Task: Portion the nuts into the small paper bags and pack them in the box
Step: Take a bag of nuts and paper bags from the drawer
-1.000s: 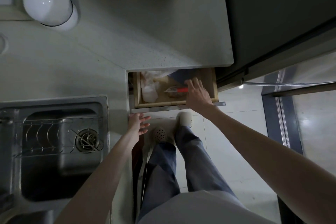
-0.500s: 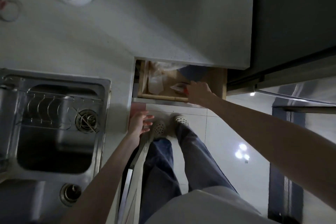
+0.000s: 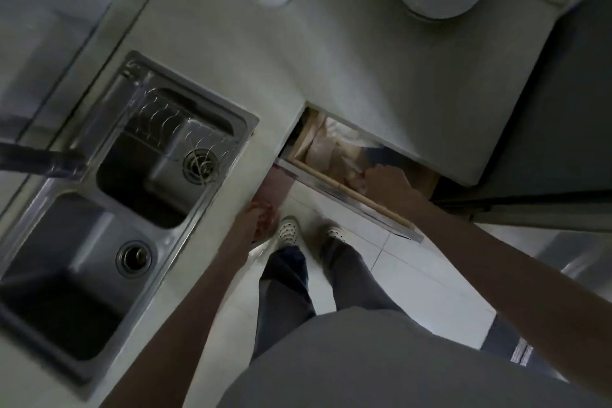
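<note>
Evidently the right hand (image 3: pixel 385 180) reaches inside the drawer (image 3: pixel 351 190); its grip is blurred, so I cannot tell. Pale bags (image 3: pixel 319 151) there look light and crumply, best pinched at an edge. Beside the drawer, the left hand (image 3: pixel 260 217) hangs loose.

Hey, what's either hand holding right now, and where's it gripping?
Left hand holds nothing; it hangs by the counter edge. Right hand reaches into the open drawer; whether its fingers grip anything there is too blurred to tell.

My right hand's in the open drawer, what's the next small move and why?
Probably lift the right hand out with whatever it has closed on; the drawer is only partly open under the counter, and the left hand hangs free.
</note>
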Demonstrator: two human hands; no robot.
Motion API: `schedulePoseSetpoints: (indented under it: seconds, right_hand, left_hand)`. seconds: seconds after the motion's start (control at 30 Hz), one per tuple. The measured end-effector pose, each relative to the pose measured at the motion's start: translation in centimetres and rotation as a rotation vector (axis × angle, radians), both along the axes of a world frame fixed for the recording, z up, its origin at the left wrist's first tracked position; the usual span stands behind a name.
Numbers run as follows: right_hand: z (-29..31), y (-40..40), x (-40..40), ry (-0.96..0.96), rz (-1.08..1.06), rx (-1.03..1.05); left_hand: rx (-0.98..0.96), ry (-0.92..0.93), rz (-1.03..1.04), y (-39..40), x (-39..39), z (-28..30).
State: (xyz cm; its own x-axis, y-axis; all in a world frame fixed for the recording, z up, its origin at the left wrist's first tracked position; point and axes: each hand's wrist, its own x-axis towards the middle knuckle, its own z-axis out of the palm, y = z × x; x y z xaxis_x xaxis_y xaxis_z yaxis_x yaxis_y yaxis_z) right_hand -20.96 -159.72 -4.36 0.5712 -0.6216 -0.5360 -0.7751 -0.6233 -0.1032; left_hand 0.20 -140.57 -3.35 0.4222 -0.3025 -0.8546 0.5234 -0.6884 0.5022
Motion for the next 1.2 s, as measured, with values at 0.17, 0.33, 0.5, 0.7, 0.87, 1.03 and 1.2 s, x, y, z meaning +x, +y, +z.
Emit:
schedulePoseSetpoints:
  seconds: [0.17,0.33,0.5,0.7,0.87,1.03,1.2]
  right_hand:
    - [3.5,0.6,2.5,-0.021,0.049,0.076]
    - [7.0,2.7,4.9,-0.051,0.327,-0.087]
    - [10.3,5.7,8.1,-0.154,0.513,-0.083]
    - [11.1,12.3,11.2,-0.054,0.81,-0.074]
    - [9.9,19.2,10.1,0.0,1.053,-0.113]
    - [8.5,25.8,6.6,0.086,1.26,-0.187]
    - [6.0,31.5,2.6,0.117,1.302,-0.107]
  left_hand:
    - [-0.053,-0.085,0.064,4.9,-0.8,2.1]
    - [-0.069,-0.133,0.195,11.9,-2.4,2.9]
    - [-0.081,-0.168,0.448,19.9,-6.3,2.3]
    - [-0.049,-0.156,0.711,28.4,-12.8,2.2]
    - [0.018,-0.208,0.933,35.7,-20.8,2.1]
    - [0.074,-0.151,1.149,42.1,-31.5,1.0]
    - [0.083,-0.103,1.348,46.2,-41.3,0.5]
